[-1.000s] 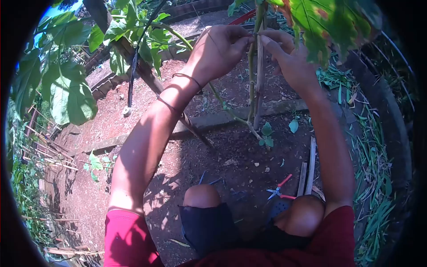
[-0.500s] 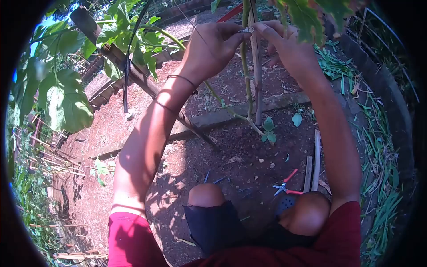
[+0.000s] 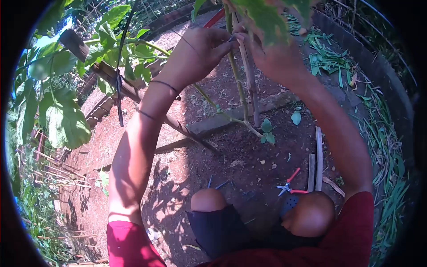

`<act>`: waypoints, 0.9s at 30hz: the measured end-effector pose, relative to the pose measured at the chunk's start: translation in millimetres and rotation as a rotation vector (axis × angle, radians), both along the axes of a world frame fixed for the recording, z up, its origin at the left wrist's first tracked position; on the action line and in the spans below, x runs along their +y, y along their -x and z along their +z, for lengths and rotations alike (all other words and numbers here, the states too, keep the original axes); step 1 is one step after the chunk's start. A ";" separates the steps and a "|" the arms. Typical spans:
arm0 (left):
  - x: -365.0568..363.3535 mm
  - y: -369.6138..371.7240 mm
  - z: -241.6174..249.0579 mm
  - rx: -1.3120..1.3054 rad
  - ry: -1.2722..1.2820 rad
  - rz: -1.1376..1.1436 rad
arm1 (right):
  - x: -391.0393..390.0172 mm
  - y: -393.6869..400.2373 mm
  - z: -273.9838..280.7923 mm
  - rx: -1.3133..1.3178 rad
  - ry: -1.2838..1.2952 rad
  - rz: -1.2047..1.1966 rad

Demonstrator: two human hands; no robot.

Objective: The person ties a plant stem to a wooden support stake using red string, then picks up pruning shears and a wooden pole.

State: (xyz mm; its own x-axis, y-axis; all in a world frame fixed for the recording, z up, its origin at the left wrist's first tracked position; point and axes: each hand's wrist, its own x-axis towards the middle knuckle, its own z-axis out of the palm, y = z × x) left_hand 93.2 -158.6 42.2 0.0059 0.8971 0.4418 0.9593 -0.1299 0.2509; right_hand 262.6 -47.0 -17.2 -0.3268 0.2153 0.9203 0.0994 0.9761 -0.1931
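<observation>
My left hand (image 3: 198, 53) is closed in a pinch at the top of the view, its fingertips beside a green plant stem (image 3: 236, 75). A small dark bit shows at those fingertips; I cannot tell what it is. Facing it from the other side, my right hand (image 3: 278, 60) has its fingers bent in at the stem and at the wooden stake (image 3: 249, 75) that stands along it. The two hands' fingertips meet there. A large leaf (image 3: 262, 20) hangs over part of the right hand and hides some of its fingers.
Red-handled pruning shears (image 3: 290, 183) lie on the soil near my right knee, beside wooden strips (image 3: 319, 155). A slanted wooden pole (image 3: 129, 91) and a hanging black cord (image 3: 119, 89) are at the left. Cut green leaves (image 3: 329, 62) cover ground at the right.
The view has shifted, and both hands now appear slightly further left. The small shiny piece seen between the fingertips before is now mostly covered by the fingers.
</observation>
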 end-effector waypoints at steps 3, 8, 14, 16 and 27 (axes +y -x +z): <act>-7.1 1.3 18.3 0.204 0.074 -0.056 | 5.5 -8.6 0.2 -0.054 0.010 0.016; -13.3 11.9 36.8 0.194 0.061 -0.109 | 18.8 -2.0 5.4 -0.073 -0.009 -0.140; -15.1 23.2 39.6 -0.004 0.015 -0.210 | -3.3 -14.4 42.8 0.063 0.034 0.173; -4.0 27.4 39.4 0.042 0.023 -0.269 | 13.2 -10.8 44.7 0.121 -0.153 0.153; 32.3 10.7 13.7 -0.847 0.188 -0.235 | 44.7 -18.1 58.5 0.032 -0.300 0.190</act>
